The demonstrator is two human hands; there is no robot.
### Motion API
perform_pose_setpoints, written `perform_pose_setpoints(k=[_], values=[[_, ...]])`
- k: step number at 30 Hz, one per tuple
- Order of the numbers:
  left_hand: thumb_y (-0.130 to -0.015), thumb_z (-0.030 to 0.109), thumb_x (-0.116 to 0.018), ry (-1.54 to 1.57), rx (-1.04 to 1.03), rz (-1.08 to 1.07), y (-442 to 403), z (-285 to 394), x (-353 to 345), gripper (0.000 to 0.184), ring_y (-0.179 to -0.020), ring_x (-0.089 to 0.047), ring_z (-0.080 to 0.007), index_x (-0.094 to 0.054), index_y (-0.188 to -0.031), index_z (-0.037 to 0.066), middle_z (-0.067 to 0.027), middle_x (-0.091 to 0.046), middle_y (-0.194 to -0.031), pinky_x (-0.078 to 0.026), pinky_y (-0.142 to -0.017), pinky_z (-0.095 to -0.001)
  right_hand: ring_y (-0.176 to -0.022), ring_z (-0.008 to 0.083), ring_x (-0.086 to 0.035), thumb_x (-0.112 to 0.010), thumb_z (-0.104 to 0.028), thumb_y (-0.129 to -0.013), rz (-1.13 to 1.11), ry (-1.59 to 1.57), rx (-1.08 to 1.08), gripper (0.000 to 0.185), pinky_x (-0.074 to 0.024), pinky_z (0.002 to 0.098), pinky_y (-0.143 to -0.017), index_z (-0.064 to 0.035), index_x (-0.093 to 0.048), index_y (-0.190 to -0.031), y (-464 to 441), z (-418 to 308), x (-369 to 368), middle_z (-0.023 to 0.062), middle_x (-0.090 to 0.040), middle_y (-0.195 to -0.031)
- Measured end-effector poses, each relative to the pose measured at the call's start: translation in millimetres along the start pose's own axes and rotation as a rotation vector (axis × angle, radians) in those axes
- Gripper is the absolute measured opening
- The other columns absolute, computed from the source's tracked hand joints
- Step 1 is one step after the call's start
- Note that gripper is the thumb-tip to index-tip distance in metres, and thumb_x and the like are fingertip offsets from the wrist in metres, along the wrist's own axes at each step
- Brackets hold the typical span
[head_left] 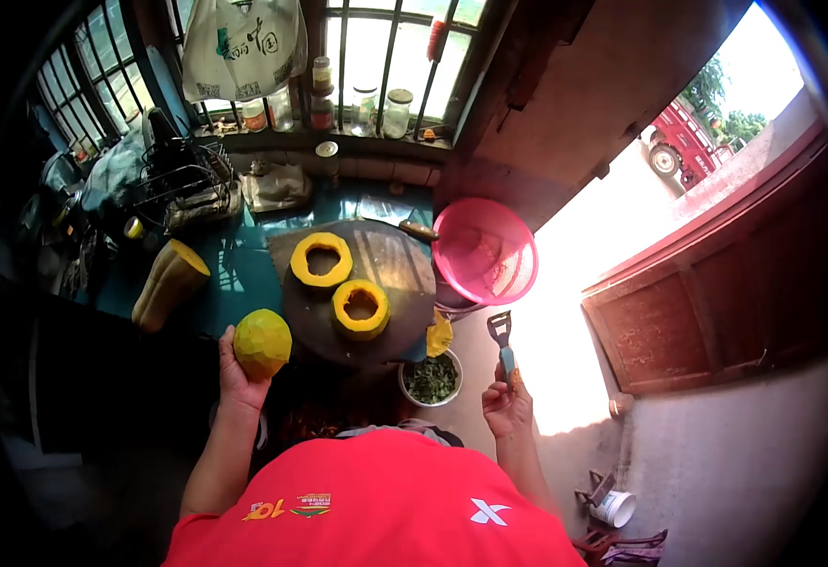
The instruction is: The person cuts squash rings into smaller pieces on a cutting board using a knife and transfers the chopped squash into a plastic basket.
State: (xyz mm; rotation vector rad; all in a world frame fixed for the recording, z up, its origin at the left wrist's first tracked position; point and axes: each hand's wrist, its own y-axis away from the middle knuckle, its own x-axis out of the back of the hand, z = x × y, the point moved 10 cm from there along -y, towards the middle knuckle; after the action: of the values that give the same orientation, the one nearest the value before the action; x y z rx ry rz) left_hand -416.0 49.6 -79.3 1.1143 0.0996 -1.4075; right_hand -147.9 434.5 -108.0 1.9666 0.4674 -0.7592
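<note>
My left hand (240, 379) is closed around the lower left side of a peeled, yellow-green piece of pumpkin (264, 342), held in front of the counter edge. In my right hand (507, 406) is a peeler (503, 345) with a light blue handle, its head pointing up, away from the pumpkin. Two hollow pumpkin rings, one farther back (301, 262) and one nearer (361, 324), lie on the round dark cutting board (398, 274). An unpeeled long pumpkin piece (167, 288) with an orange cut face rests on the counter to the left.
A knife (418, 230) lies at the board's back right edge, beside a pink basket (486, 219). Below stands a white bucket of green leaves (431, 378). Several jars (397, 114) line the barred window sill. A wire rack (187, 175) occupies the left counter; a doorway opens at right.
</note>
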Motion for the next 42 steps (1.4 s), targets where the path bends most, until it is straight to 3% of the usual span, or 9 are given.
perform_pose_setpoints(k=[7,13,21,26,29,31,35,39,42], values=[[-0.083,0.054,-0.064,0.025,-0.085,0.021,-5,1,2,0.056,-0.113,-0.057,-0.0269,-0.055,-0.123,0.016,-0.0061,-0.059,-0.122,-0.048,-0.094,-0.0451,-0.075,0.0105,-0.057,-0.056,-0.021,-0.099,-0.457,0.184,-0.001,0.025,-0.0490,0.0249,-0.061,-0.0136,-0.058,-0.123,-66,-27,-211,0.0038,-0.065,-0.108],[-0.080,0.058,-0.064,0.008,-0.243,0.077,8,19,-9,0.065,-0.118,-0.054,-0.0298,-0.051,-0.128,0.016,-0.0091,-0.054,-0.127,-0.046,-0.095,-0.0494,-0.073,0.0122,-0.058,-0.057,-0.016,-0.098,-0.903,0.235,0.370,0.019,-0.0492,0.0252,-0.059,-0.0122,-0.058,-0.116,-53,-116,-472,0.0073,-0.065,-0.105],[-0.080,0.061,-0.062,0.041,-0.286,0.245,19,9,2,0.071,-0.121,-0.050,-0.0305,-0.046,-0.133,0.017,-0.0095,-0.050,-0.130,-0.046,-0.096,-0.0507,-0.058,0.0111,-0.053,-0.064,-0.010,-0.090,-0.801,0.080,0.744,0.015,-0.0414,0.0218,-0.049,-0.0124,-0.062,-0.105,-72,-202,-663,0.0036,-0.067,-0.091],[-0.080,0.063,-0.061,0.016,-0.248,0.346,20,10,16,0.075,-0.123,-0.049,-0.0309,-0.043,-0.137,0.017,-0.0101,-0.047,-0.134,-0.046,-0.095,-0.0496,-0.053,0.0108,-0.049,-0.061,-0.008,-0.090,-0.796,-0.044,0.848,0.013,-0.0375,0.0216,-0.043,-0.0119,-0.062,-0.102,-94,-206,-691,0.0039,-0.066,-0.087],[-0.082,0.063,-0.059,0.012,-0.237,0.363,19,12,13,0.068,-0.118,-0.054,-0.0274,-0.051,-0.131,0.017,-0.0086,-0.054,-0.129,-0.047,-0.093,-0.0459,-0.060,0.0133,-0.056,-0.060,-0.012,-0.092,-0.708,-0.070,0.869,0.012,-0.0467,0.0235,-0.055,-0.0145,-0.063,-0.103,-110,-210,-686,0.0031,-0.066,-0.089],[-0.084,0.060,-0.058,0.062,-0.283,0.165,13,18,-3,0.061,-0.111,-0.059,-0.0267,-0.055,-0.126,0.015,-0.0079,-0.060,-0.121,-0.050,-0.087,-0.0450,-0.067,0.0128,-0.057,-0.060,-0.015,-0.093,-0.650,0.043,0.927,0.011,-0.0486,0.0234,-0.059,-0.0123,-0.063,-0.103,-103,-200,-672,0.0037,-0.066,-0.092],[-0.085,0.057,-0.060,0.061,-0.233,0.199,19,20,-18,0.055,-0.108,-0.059,-0.0260,-0.057,-0.120,0.014,-0.0058,-0.060,-0.119,-0.053,-0.084,-0.0452,-0.077,0.0171,-0.062,-0.056,-0.017,-0.096,-0.753,0.398,0.766,0.023,-0.0532,0.0280,-0.065,-0.0022,-0.058,-0.114,-125,-167,-653,0.0094,-0.068,-0.101],[-0.090,0.048,-0.059,0.162,-0.200,0.153,13,15,-10,0.042,-0.104,-0.063,-0.0233,-0.062,-0.114,0.013,-0.0047,-0.066,-0.109,-0.052,-0.088,-0.0413,-0.078,0.0139,-0.063,-0.058,-0.015,-0.096,-0.735,0.783,0.621,0.022,-0.0535,0.0275,-0.064,-0.0017,-0.058,-0.115,-134,-96,-554,0.0114,-0.069,-0.105],[-0.090,0.047,-0.060,0.177,-0.177,0.169,12,10,-14,0.042,-0.105,-0.063,-0.0234,-0.062,-0.114,0.013,-0.0050,-0.066,-0.110,-0.052,-0.089,-0.0413,-0.065,0.0086,-0.062,-0.060,-0.015,-0.096,-0.763,1.181,0.287,0.019,-0.0495,0.0210,-0.054,-0.0041,-0.062,-0.111,-162,-13,-432,0.0101,-0.070,-0.096]])
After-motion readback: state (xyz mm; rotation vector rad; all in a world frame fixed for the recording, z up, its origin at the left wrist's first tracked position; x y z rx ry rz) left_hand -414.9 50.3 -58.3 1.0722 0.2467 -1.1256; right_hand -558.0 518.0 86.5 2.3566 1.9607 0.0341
